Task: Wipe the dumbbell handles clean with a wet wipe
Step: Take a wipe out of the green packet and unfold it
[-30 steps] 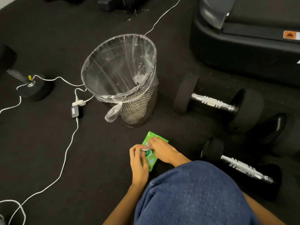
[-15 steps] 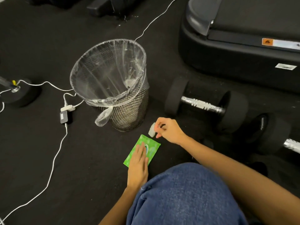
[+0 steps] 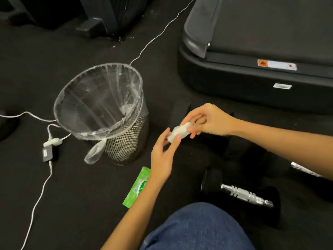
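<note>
Both hands hold 1 folded white wet wipe [image 3: 178, 132] above the floor: left hand [image 3: 163, 157] pinches its near end, right hand [image 3: 207, 120] its far end. Chrome-handled black dumbbell [image 3: 246, 195] lies near right; green wipe packet [image 3: 137, 187] near left.

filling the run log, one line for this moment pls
stage: wipe prep | left hand: pinches wet wipe | right hand: pinches same wipe | wipe pack: on floor | dumbbell handle: untouched
</note>
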`<state>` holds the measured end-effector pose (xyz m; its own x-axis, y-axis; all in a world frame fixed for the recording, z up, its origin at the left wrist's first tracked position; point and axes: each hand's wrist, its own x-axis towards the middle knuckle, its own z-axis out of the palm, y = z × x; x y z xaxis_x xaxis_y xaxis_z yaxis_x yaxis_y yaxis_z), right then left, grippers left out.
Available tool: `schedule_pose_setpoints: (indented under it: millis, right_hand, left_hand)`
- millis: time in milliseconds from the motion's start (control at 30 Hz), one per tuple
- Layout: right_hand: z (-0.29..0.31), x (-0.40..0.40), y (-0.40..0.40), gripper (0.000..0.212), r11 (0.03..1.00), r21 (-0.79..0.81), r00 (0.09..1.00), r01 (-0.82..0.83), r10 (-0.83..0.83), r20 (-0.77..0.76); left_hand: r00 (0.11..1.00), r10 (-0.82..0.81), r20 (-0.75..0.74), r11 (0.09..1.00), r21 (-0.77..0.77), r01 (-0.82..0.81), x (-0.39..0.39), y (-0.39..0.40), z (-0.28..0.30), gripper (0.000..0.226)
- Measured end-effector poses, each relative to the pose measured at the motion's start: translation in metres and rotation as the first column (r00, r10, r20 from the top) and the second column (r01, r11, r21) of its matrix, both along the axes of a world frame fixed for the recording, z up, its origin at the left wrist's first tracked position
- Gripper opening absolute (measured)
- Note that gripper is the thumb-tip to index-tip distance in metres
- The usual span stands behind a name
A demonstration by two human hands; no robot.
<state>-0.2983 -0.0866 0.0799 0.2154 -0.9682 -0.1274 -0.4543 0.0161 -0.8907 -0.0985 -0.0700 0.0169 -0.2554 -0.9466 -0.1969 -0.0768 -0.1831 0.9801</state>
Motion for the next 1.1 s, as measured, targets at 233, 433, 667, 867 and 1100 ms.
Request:
schedule_pose_setpoints:
  millis: [233,433,667,867,1100]
  right_hand:
    - [-0.014,-0.032,0.032,0.018,0.964,-0.184,0.976,0.191,-0.167,0.138]
    - [-0.023,-0.055,0.037,0.024,0.953,-0.016,0.907,0.302,-0.282,0.313]
    - [-0.028,-0.060,0.033,0.035,0.971,-0.047,0.959,0.234,-0.223,0.176]
    - [-0.032,-0.062,0.035,0.013,0.971,-0.140,0.981,0.194,-0.193,0.022]
    - [-0.026,-0.064,0.035,0.010,0.939,-0.053,0.932,0.340,-0.329,0.150]
  left_hand:
    - [0.927,-0.014,-0.374,0.858,0.472,0.203,-0.039,-0.021,0.035,0.029]
    - [0.948,-0.061,-0.313,0.928,0.333,0.170,-0.050,-0.025,0.028,0.035]
    - [0.976,-0.097,-0.197,0.972,0.192,0.136,-0.055,-0.023,0.025,0.039]
    - [0.982,-0.139,-0.128,0.982,0.108,0.153,-0.059,-0.021,0.021,0.041]
    - [0.965,-0.255,-0.058,0.963,0.069,0.259,-0.055,-0.021,0.013,0.042]
